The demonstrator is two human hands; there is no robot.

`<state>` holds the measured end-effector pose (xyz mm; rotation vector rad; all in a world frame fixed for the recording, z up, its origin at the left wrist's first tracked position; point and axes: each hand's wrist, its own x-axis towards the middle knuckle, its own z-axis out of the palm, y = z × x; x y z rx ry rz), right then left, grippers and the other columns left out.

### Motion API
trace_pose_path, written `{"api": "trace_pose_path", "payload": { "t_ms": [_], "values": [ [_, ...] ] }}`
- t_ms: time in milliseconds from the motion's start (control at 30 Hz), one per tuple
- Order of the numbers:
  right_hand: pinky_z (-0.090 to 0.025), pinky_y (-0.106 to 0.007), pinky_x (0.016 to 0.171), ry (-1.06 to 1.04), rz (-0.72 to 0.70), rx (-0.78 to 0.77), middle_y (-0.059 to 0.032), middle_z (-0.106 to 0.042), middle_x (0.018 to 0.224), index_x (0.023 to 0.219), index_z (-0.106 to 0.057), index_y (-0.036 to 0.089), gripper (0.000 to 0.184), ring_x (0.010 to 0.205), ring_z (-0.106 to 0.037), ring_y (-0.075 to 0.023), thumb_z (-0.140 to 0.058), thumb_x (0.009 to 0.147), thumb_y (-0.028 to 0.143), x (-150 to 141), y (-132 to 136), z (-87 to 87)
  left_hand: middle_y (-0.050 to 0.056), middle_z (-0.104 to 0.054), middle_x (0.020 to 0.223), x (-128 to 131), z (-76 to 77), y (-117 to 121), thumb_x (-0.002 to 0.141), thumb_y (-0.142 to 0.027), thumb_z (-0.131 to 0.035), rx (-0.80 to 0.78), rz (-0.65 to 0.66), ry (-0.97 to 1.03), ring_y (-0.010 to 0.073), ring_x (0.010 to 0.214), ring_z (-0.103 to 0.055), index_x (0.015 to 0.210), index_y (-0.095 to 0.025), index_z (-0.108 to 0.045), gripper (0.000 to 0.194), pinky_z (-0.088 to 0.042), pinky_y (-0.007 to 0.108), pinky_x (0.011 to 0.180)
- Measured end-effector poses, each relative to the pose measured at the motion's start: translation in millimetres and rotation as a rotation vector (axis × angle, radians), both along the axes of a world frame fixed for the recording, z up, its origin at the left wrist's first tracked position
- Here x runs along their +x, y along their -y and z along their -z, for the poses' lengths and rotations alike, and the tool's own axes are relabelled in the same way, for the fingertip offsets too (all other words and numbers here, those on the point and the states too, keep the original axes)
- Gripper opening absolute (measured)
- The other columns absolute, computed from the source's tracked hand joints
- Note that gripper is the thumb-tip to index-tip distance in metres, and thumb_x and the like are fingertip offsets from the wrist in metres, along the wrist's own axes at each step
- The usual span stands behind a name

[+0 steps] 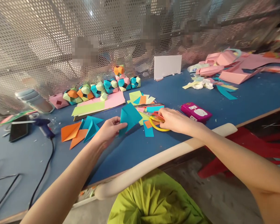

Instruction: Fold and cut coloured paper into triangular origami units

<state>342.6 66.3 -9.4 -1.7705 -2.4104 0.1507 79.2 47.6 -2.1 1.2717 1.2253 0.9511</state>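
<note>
Between thumb and fingers, my left hand (110, 130) pinches a folded blue sheet of paper (130, 118), held up above the table. My right hand (171, 119) is closed around the handles of a pair of scissors (159, 127), yellow and orange-red. The blades point left, towards the blue paper; whether they touch it I cannot tell. Cut paper scraps (143, 99) in green, blue and orange lie beneath and behind the scissors. Left of my left hand rest folded orange pieces (71, 130) and folded blue pieces (91, 128).
Paper balls (98, 89) line the mesh wall. A tumbler (34, 100), a phone (18, 129) and a corded glue gun (44, 126) are at left. A magenta pack (196, 112) and pink paper (242, 67) are at right. A padded tube (151, 161) runs along the front edge.
</note>
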Motion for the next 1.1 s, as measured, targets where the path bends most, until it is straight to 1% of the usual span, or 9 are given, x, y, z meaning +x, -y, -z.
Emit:
{"api": "trace_pose_path", "payload": {
  "t_ms": [67,133,233,300,400,500,667,800,1100],
  "values": [
    [-0.044,-0.029,0.063,-0.17,0.042,-0.059,-0.0092,-0.067,0.097,0.1,-0.055,0.018,0.027,0.085,-0.064,-0.0241,-0.062,0.075,0.025,6.7,-0.7,0.1,0.005,-0.068,0.074,1.5,2.4,-0.3,0.064,-0.022,-0.075,-0.094,-0.052,0.222,0.0172,0.065,-0.065,0.08,-0.013,-0.06,0.023,-0.053,0.03,0.063],
    [-0.049,-0.031,0.067,-0.428,0.042,-0.157,-0.0065,-0.068,0.094,0.109,-0.054,0.02,0.039,0.084,-0.065,-0.0227,-0.064,0.072,0.029,14.9,2.7,2.2,0.007,-0.069,0.075,2.9,4.9,0.7,0.067,-0.014,-0.072,-0.15,-0.099,0.364,0.0198,0.067,-0.069,0.08,-0.012,-0.06,0.018,-0.056,0.03,0.063],
    [-0.053,-0.034,0.072,-0.836,-0.035,-0.328,-0.0065,-0.066,0.097,0.126,-0.049,0.021,0.065,0.087,-0.065,-0.0225,-0.07,0.067,0.039,23.1,16.5,1.4,0.008,-0.071,0.075,5.5,6.5,3.9,0.075,-0.007,-0.064,-0.183,-0.144,0.477,0.0218,0.07,-0.072,0.081,-0.011,-0.059,0.008,-0.059,0.031,0.063],
    [-0.053,-0.032,0.072,-0.963,-0.054,-0.441,-0.007,-0.065,0.101,0.133,-0.047,0.024,0.077,0.088,-0.063,-0.0216,-0.074,0.063,0.044,24.3,30.2,-3.6,0.01,-0.072,0.078,8.5,5.9,7.0,0.079,-0.005,-0.059,-0.194,-0.163,0.516,0.022,0.071,-0.072,0.082,-0.01,-0.06,0.006,-0.06,0.031,0.064],
    [-0.05,-0.027,0.065,-0.974,-0.01,-0.572,-0.0053,-0.062,0.094,0.132,-0.051,0.024,0.078,0.079,-0.06,-0.017,-0.077,0.063,0.047,24.0,49.7,-11.3,0.011,-0.072,0.081,14.6,3.1,12.9,0.082,-0.005,-0.057,-0.196,-0.187,0.555,0.0205,0.072,-0.072,0.084,-0.01,-0.06,0.006,-0.061,0.03,0.065],
    [-0.044,-0.024,0.057,-0.96,0.008,-0.641,-0.0018,-0.058,0.083,0.126,-0.055,0.02,0.072,0.065,-0.054,-0.0119,-0.075,0.065,0.053,27.5,60.5,-10.6,0.009,-0.072,0.081,19.9,-0.3,19.4,0.082,-0.005,-0.057,-0.17,-0.185,0.596,0.0189,0.074,-0.072,0.084,-0.01,-0.061,0.007,-0.061,0.029,0.068],
    [-0.029,-0.024,0.049,-0.938,-0.109,-0.703,0.0022,-0.051,0.071,0.124,-0.055,0.018,0.065,0.055,-0.04,-0.0089,-0.065,0.076,0.06,34.7,63.9,-5.9,0.008,-0.072,0.081,23.7,-3.6,27.5,0.082,-0.006,-0.058,-0.146,-0.149,0.608,0.0184,0.074,-0.072,0.085,-0.011,-0.064,0.009,-0.06,0.027,0.066],
    [-0.032,-0.024,0.052,-0.904,-0.086,-0.706,0.0019,-0.052,0.07,0.115,-0.058,0.019,0.052,0.059,-0.043,-0.0107,-0.065,0.078,0.055,30.1,63.7,-8.3,0.008,-0.072,0.082,26.2,-4.1,30.8,0.083,-0.004,-0.056,-0.157,-0.131,0.606,0.019,0.074,-0.072,0.086,-0.011,-0.064,0.011,-0.06,0.027,0.065],
    [-0.032,-0.024,0.053,-0.989,-0.149,-0.754,0.004,-0.049,0.066,0.103,-0.061,0.02,0.044,0.056,-0.04,-0.0102,-0.068,0.075,0.053,11.1,53.9,-5.4,0.008,-0.073,0.082,29.9,-2.7,37.1,0.083,-0.004,-0.057,-0.179,-0.074,0.61,0.0186,0.073,-0.073,0.089,-0.012,-0.064,0.013,-0.061,0.026,0.064]
  ]
}}
